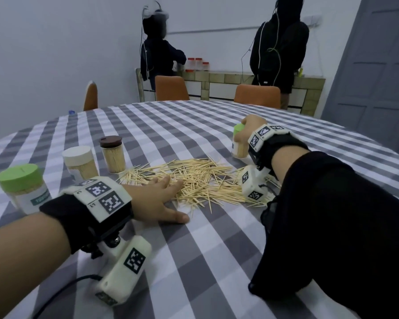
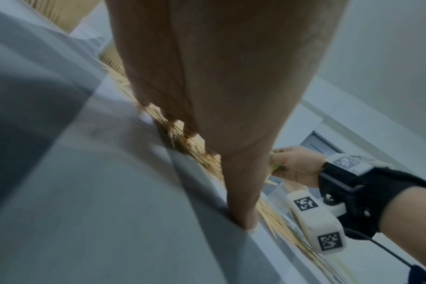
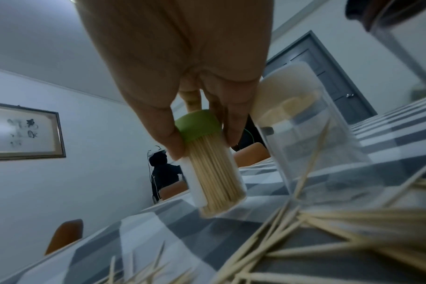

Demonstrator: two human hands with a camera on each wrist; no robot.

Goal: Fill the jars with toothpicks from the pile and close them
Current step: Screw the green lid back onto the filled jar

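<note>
A loose pile of toothpicks (image 1: 194, 178) lies mid-table on the checked cloth (image 1: 205, 249). My left hand (image 1: 164, 194) lies flat with straight fingers on the pile's near-left edge, thumb spread on the cloth; in the left wrist view its fingertips (image 2: 182, 132) touch toothpicks (image 2: 207, 165). My right hand (image 1: 242, 134) grips a green-lidded jar (image 1: 238, 143) packed with toothpicks, just beyond the pile's right end. In the right wrist view this jar (image 3: 212, 173) is closed and slightly tilted, its base at the cloth. A clear white-lidded jar (image 3: 304, 124) stands right beside it.
Three closed, filled jars stand at the left: green lid (image 1: 21, 185), white lid (image 1: 78, 160), brown lid (image 1: 112, 153). Another dark-lidded clear jar (image 3: 389, 23) shows at the right wrist view's top right. Orange chairs (image 1: 171, 88) ring the far edge; two people in black stand at a counter behind.
</note>
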